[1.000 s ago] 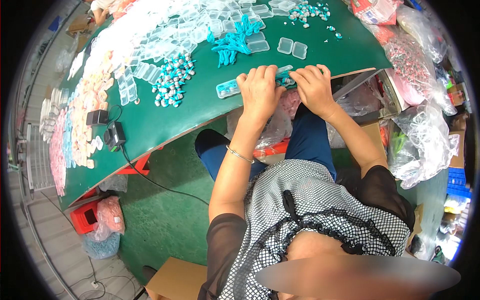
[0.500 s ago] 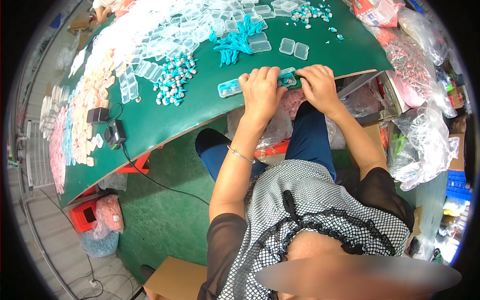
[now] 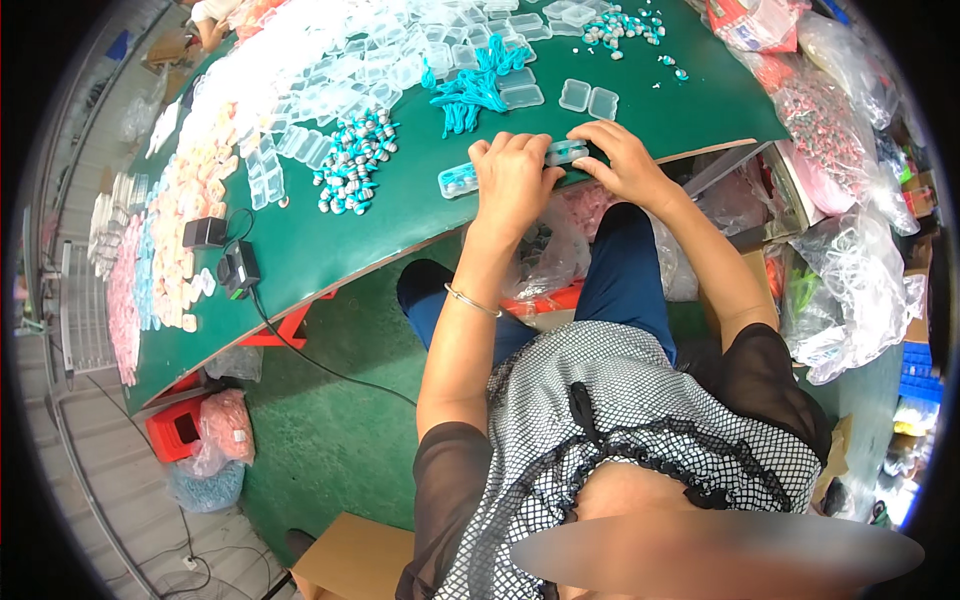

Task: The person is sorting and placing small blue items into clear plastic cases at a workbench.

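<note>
Near the table's front edge lies a row of clear plastic cases with turquoise pieces inside. My left hand is closed over the middle of the row, its fingers hiding that part. At the right end, the thumb and fingers of my right hand are around a small clear case, one at each edge. Beyond my hands lies a bundle of turquoise cords. A heap of small turquoise and grey plugs sits left of my left hand.
Many clear cases cover the far table. Beyond my right hand lie an opened case and more plugs. Left are a black charger-like device with a cable and peach pieces. Filled plastic bags crowd the right side.
The lid at the row's right end, raised earlier, now lies flatter. My right hand has shifted slightly left, its thumb and fingers now at that end case. My left hand stays on the row.
</note>
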Tool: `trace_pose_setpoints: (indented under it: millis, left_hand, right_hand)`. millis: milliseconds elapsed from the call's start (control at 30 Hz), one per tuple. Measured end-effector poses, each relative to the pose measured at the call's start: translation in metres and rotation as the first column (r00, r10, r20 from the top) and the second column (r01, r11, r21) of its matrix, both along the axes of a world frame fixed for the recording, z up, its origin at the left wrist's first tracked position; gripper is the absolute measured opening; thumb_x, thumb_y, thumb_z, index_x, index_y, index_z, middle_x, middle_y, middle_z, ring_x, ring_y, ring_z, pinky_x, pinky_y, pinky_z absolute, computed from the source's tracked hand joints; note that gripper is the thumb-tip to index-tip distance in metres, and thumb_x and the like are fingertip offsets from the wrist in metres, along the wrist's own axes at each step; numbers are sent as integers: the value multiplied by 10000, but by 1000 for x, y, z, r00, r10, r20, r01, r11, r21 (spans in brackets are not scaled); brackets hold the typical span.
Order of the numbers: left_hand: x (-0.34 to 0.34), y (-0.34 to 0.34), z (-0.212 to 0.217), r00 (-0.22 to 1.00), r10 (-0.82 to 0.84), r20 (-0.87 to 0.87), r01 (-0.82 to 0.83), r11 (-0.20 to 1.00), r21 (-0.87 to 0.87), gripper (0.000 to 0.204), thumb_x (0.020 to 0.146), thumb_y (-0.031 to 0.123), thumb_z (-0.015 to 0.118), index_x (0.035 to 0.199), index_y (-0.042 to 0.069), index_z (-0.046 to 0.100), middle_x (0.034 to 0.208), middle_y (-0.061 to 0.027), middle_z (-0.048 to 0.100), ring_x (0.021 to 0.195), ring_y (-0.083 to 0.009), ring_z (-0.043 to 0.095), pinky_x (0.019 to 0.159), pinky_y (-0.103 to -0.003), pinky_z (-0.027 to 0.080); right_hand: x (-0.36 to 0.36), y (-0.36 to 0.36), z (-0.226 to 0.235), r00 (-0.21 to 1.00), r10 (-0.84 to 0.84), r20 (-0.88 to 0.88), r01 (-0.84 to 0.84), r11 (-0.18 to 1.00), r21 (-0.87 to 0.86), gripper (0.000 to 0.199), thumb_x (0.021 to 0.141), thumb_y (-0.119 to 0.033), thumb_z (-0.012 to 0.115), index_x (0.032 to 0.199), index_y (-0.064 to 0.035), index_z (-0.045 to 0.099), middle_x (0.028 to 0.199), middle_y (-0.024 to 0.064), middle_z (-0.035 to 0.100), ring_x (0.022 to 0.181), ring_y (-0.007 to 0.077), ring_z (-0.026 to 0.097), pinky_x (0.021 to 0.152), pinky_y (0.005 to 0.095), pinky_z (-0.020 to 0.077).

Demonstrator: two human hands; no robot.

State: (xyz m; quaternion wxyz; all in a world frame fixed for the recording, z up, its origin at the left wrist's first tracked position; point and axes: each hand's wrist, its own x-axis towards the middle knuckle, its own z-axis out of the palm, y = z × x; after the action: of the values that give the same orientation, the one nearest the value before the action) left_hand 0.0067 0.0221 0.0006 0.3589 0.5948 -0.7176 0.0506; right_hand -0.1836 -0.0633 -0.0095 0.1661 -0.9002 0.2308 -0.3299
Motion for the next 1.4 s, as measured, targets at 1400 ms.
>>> trace_pose_setpoints:
  millis: [1400]
  left_hand:
    - [36,19,6,995,-56,-85,45,992,-121,300,752,262,769,1002,120,682,981,-33,659,966,-236,589,847,-424,366]
  right_hand:
    - [39,17,11,976,74,207,-62,996,-63,260,789,-122,730,1017,-33,640,993,131,657,918,311,633,798,386,509]
